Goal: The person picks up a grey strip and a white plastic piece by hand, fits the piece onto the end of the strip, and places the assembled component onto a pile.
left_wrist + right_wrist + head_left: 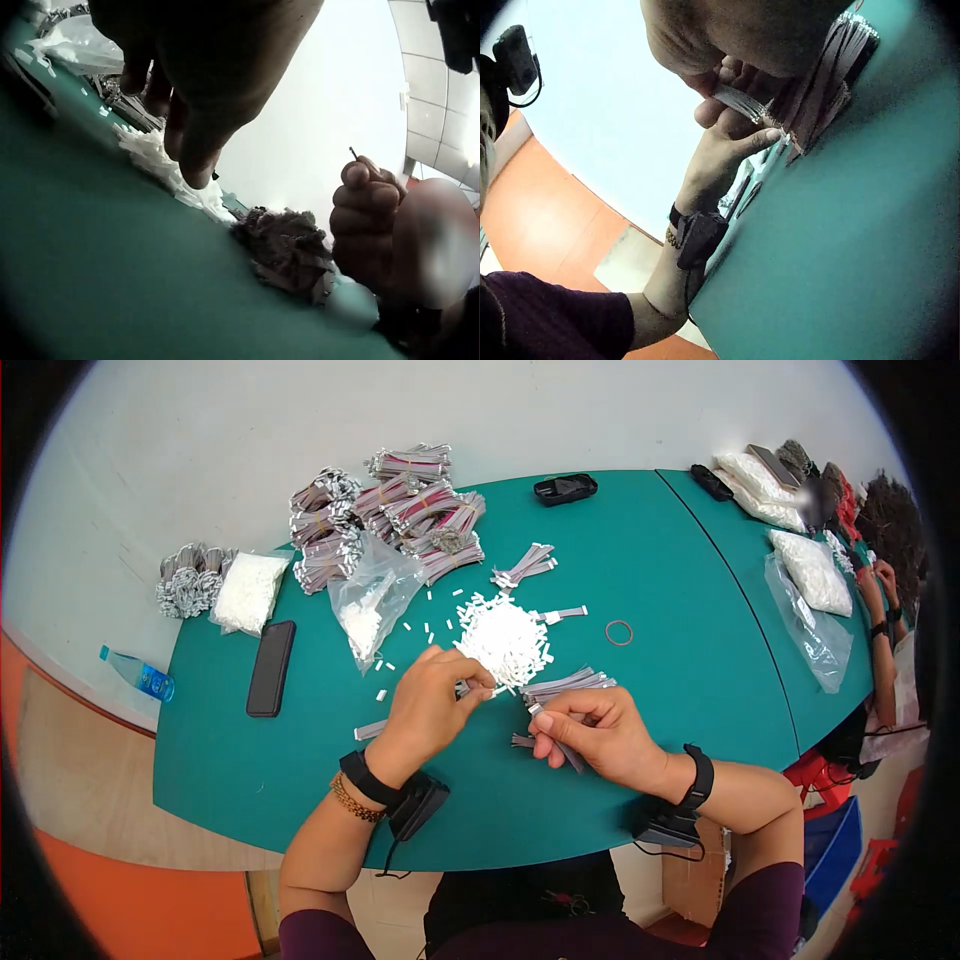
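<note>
A heap of small white plastic connector housings (503, 640) lies in the middle of the green table. At its near edge my left hand (425, 700) has thumb and index finger together, with a small white housing at their tips. My right hand (605, 735) pinches a grey ribbon cable (737, 101) between thumb and fingers, its white end (535, 710) sticking out toward the left hand. Just beyond the right hand lies a bundle of grey ribbon cables (570, 685). Beside the left hand, a single cable (370, 730) rests on the table.
Banded cable bundles (420, 510) are stacked at the back left, near an open plastic bag (375, 595) of housings and a full bag (250, 592). A phone (271, 668) lies at left. A red rubber band (619, 632) lies at right. Another person's arms (880, 620) show far right.
</note>
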Demonstrator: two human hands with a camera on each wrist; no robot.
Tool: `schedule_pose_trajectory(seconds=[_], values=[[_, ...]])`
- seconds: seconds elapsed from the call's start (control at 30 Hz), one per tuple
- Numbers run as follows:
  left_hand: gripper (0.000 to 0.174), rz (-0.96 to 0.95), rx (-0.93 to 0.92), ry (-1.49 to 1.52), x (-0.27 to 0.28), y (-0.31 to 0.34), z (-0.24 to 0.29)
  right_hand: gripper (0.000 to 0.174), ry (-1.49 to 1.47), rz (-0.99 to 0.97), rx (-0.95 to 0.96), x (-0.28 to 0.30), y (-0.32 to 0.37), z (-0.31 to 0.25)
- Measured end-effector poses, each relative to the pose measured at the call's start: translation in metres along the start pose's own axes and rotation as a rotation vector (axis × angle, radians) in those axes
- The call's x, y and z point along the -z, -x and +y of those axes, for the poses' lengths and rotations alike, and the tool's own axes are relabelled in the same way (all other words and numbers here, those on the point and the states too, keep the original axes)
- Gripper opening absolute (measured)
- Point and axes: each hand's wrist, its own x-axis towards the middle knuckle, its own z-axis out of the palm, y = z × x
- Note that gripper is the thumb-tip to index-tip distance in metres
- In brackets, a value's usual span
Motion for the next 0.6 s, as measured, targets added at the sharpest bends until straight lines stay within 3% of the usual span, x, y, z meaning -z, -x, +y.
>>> schedule_pose_trajectory(seconds=[0.4,0.5,0.6], values=[[0.011,0.046,-0.112,-0.127,-0.0092,0.0014,-0.0003,0.017,0.014,-0.016,-0.019,-0.0015,0.0005,-0.0010],[0.009,0.022,0.003,0.159,-0.0059,-0.0013,0.0044,0.017,0.008,-0.013,-0.028,-0.0009,0.0009,-0.0029],[0.010,-0.105,0.228,0.916,-0.0056,-0.0010,0.0071,0.017,0.002,-0.008,-0.031,-0.0005,0.0011,-0.0045]])
